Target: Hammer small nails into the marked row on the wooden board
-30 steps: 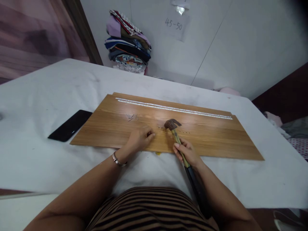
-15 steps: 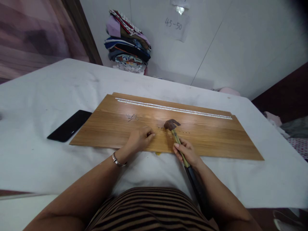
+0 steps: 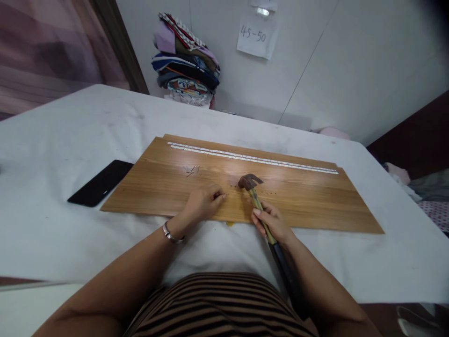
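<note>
A long wooden board lies on the white-covered table. My right hand is closed around the handle of a claw hammer, whose rusty head rests on the board beside a row of small dark nail heads. My left hand rests on the board just left of the hammer head, its fingertips pinched together; what they pinch is too small to make out. A few loose nails lie on the board farther left. A pale strip runs along the board's far edge.
A black phone lies on the table left of the board. A stack of folded fabrics stands against the far wall, under a paper note marked 45-50. More cloth lies off the table's right side.
Almost nothing has changed: both hands and the hammer stay where they were, and the view has shifted only slightly.
</note>
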A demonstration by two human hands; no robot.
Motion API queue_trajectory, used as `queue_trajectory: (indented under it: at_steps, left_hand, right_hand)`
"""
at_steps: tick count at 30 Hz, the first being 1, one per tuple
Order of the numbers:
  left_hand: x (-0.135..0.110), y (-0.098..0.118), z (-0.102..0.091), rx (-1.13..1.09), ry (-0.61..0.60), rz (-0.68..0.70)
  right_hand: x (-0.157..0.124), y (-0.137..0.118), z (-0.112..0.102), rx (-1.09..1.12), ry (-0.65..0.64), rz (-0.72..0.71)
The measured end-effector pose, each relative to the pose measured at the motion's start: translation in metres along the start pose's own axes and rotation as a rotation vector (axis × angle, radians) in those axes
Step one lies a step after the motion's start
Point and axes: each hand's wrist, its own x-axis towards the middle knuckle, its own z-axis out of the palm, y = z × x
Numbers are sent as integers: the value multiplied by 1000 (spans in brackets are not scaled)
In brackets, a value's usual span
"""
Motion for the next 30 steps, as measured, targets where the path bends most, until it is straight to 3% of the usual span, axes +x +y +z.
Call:
queue_trajectory:
  at_steps: [16, 30]
  left_hand:
    - [0, -2, 0, 16, 1, 0]
    - [0, 10, -9, 11, -29, -20]
  right_hand:
    - [0, 0, 1, -10, 22, -11]
    - [-1, -1, 1, -3, 11, -25]
